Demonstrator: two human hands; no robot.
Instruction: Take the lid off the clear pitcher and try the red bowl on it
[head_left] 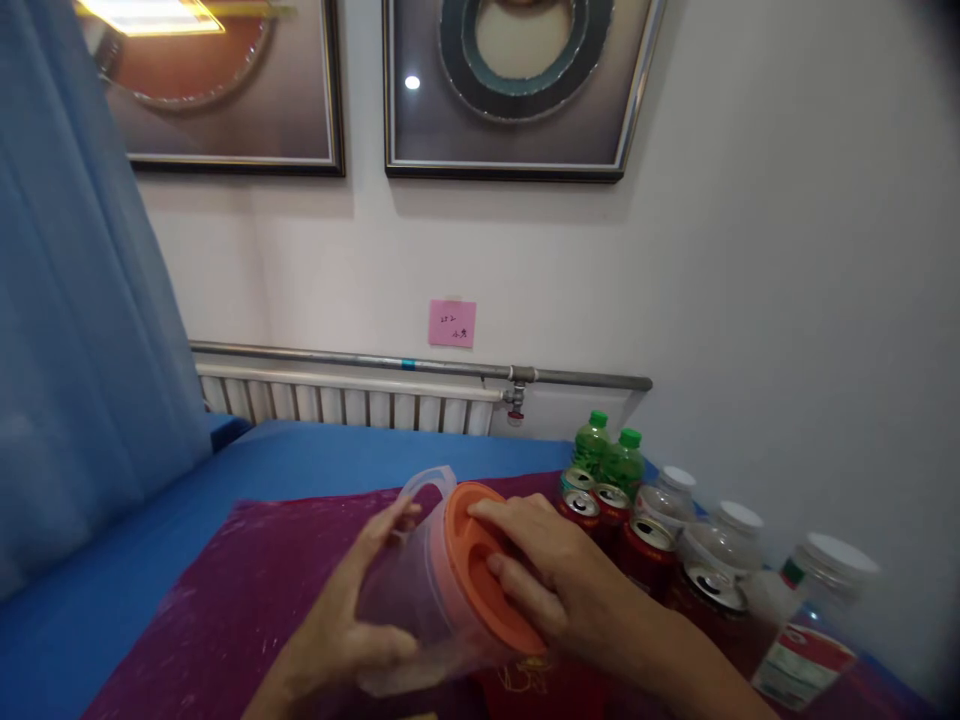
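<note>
Two hands are on a clear plastic pitcher (420,600) tipped on its side over the purple mat (225,610). The left hand (352,620) wraps around the see-through body from below, fingers curled and gripping it. The right hand (547,580) lies over the orange lid (480,570), fingers spread and pressing on its face, holding it. The pitcher's handle (427,485) juts up toward the wall.

To the left of the hands the mat runs bare, and past its far edge a blue cover (315,460) stretches to the radiator (345,400) and the blue curtain (75,330), so that side is roomy. The right side is tight: red cans (611,510) with opened tops sit just beside the right hand, with two green bottles (611,455) behind them and white-capped clear bottles (720,540) lined along the wall toward the near right corner.

A pink sticky note (452,323) on the wall carries small handwriting, too small to read. The nearest bottle shows a red and green label (802,650), its print blurred. Gold marks show on a red patch (540,685) under the pitcher, unreadable.
</note>
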